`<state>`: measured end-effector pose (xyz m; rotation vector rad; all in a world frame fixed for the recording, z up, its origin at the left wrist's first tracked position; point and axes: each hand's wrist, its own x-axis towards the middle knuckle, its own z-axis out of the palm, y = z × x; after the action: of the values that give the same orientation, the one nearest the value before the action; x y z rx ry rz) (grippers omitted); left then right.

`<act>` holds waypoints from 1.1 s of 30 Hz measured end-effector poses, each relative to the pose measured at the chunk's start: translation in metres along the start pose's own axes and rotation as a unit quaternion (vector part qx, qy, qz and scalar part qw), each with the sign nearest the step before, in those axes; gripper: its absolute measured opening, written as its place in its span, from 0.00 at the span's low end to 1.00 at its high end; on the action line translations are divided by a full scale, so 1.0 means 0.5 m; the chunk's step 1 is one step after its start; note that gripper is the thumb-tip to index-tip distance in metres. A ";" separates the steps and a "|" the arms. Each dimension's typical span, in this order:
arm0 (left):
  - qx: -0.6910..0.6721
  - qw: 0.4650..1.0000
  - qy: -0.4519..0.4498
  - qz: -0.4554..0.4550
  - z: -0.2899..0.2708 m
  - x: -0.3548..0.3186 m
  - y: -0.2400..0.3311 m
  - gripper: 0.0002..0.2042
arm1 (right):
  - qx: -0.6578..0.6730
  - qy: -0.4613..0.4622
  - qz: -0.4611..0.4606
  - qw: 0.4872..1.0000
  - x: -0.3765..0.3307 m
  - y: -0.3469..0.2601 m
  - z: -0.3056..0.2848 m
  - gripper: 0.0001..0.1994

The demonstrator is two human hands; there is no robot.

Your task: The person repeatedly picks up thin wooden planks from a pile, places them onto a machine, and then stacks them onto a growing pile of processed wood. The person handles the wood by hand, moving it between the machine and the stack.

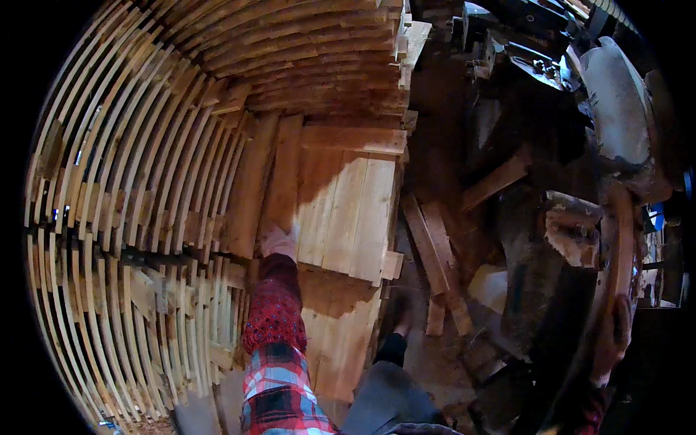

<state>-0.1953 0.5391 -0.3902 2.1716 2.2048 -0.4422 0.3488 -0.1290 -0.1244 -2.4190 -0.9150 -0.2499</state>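
My left hand reaches forward in a dark red knitted cuff and plaid sleeve. It closes over the near end of a narrow reddish wooden board; the fingertips are blurred. That board lies beside a wider plank on its left and a flat stack of pale boards on its right, partly in bright light. Far off at the lower right, my right hand lies in shadow against a long brown wooden piece. Its fingers are too dark to make out.
Tall racks of stacked slats curve along the left and a pile of planks rises at the back. Loose offcuts lie on the floor to the right, near my foot. Dark machinery and a pale bulky sack-like shape stand beyond.
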 end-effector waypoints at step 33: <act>-0.822 0.498 0.004 -0.276 -0.058 -0.108 -0.256 0.31 | -0.089 -0.064 -0.210 0.972 -0.220 -0.062 -0.157 0.20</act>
<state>-0.3137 0.4929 -0.3273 0.3468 1.5711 1.2171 0.2467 -0.2138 -0.0838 -2.3982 -1.5225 -0.3455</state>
